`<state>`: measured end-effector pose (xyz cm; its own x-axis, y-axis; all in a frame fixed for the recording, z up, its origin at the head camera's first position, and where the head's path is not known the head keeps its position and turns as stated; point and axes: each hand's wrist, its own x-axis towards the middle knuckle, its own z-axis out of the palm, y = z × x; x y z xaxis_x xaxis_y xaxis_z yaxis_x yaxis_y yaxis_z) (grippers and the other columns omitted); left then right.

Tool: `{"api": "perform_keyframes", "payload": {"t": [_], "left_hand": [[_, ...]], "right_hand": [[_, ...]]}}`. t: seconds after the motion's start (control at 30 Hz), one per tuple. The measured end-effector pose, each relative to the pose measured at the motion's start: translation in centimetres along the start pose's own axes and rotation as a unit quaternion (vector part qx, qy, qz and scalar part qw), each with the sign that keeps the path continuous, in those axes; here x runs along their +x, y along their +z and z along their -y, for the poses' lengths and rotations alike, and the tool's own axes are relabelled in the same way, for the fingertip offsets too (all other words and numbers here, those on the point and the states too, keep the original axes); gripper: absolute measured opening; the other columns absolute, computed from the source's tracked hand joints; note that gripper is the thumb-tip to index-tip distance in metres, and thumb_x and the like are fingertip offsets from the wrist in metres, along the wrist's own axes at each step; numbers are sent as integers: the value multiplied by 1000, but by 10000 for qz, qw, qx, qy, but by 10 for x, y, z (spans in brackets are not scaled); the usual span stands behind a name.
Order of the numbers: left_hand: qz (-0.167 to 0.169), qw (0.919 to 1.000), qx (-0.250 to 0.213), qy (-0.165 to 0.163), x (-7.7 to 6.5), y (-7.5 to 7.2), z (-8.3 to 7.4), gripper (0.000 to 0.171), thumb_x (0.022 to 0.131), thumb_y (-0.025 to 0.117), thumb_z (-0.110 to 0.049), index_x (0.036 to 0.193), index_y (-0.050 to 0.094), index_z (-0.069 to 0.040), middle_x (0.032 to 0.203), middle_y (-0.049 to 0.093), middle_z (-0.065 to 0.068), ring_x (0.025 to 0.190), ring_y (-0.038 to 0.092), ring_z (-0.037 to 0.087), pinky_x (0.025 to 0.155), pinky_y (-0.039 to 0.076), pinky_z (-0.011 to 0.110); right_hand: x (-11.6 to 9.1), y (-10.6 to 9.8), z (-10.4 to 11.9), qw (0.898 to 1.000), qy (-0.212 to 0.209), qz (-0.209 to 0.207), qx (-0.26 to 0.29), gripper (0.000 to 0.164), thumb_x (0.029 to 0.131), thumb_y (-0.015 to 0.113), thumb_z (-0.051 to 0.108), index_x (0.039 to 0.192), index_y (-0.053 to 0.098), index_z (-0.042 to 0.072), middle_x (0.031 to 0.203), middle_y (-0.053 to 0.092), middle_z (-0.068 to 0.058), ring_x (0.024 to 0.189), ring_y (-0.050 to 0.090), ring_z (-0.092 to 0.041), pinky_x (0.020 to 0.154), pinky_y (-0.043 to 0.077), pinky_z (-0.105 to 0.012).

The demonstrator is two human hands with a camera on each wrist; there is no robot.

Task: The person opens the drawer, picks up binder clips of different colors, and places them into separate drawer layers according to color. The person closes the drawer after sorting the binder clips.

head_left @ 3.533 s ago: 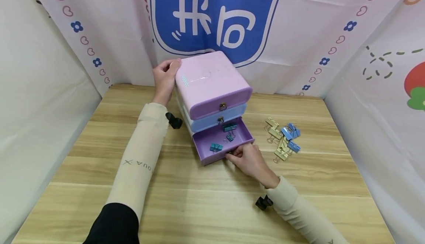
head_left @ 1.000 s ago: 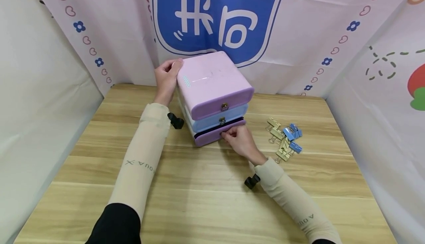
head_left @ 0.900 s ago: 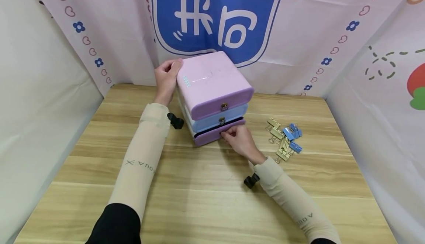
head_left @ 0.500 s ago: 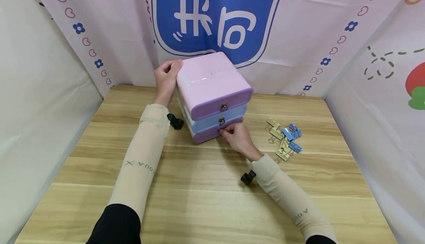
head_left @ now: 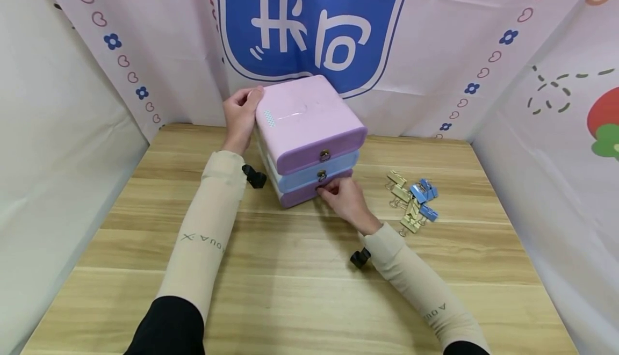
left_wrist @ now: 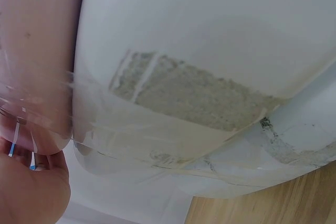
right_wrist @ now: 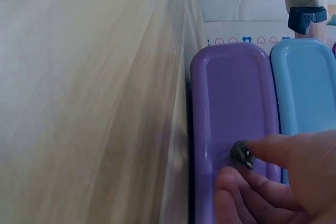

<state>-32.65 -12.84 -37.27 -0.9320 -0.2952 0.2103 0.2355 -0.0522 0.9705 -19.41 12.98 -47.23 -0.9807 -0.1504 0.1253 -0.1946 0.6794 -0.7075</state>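
A three-tier mini drawer cabinet [head_left: 309, 118] stands near the back of the table, with a pink top tier, a blue drawer [head_left: 295, 181] and a purple bottom drawer [head_left: 296, 197]. All drawers are pushed in. My left hand [head_left: 240, 116] grips the cabinet's back left top corner, thumb on top and fingers round the back. At the bottom drawer's front, my right hand [head_left: 345, 199] pinches the dark metal pull [right_wrist: 240, 156]. Right of the cabinet lie several gold binder clips [head_left: 411, 221] and blue binder clips [head_left: 419, 194]. The drawer's contents are hidden.
The wooden table [head_left: 290, 290] meets a printed cloth backdrop [head_left: 435, 33] just behind the cabinet. White cloth walls [head_left: 63, 129] flank both sides. Tape runs across the cabinet's side in the left wrist view.
The purple bottom drawer, pulled out earlier with teal binder clips inside, has slid back in. My right hand moved with it toward the cabinet. The left hand kept its grip.
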Motion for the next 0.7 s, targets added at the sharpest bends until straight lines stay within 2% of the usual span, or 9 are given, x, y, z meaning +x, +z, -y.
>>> {"api": "perform_keyframes", "payload": {"t": [0.23, 0.47, 0.7], "left_hand": [[-7, 10000, 9, -8, 0, -1, 1, 27, 96, 78, -37, 108, 79, -13, 97, 67, -5, 92, 57, 10, 77, 45, 23], [1, 10000, 4, -27, -1, -1, 0, 27, 96, 78, -38, 107, 79, -13, 97, 67, -6, 92, 57, 10, 77, 45, 23], [-12, 10000, 3, 58, 0, 0, 1, 26, 96, 78, -37, 105, 79, -13, 95, 67, -6, 90, 57, 10, 75, 45, 22]], "right_hand": [[-6, -8, 8, 9993, -330, -98, -176, 11, 95, 80, 23, 91, 80, 12, 83, 79, -2, 67, 63, -14, 61, 50, -27], [-7, -17, 21, 9958, -723, -544, -106, 15, 93, 81, 17, 101, 77, 5, 94, 81, -9, 80, 76, -18, 72, 62, -28], [-6, -23, 31, 9952, -636, -704, -233, 21, 92, 84, 21, 99, 75, 3, 95, 80, -14, 80, 77, -22, 68, 62, -28]]}}
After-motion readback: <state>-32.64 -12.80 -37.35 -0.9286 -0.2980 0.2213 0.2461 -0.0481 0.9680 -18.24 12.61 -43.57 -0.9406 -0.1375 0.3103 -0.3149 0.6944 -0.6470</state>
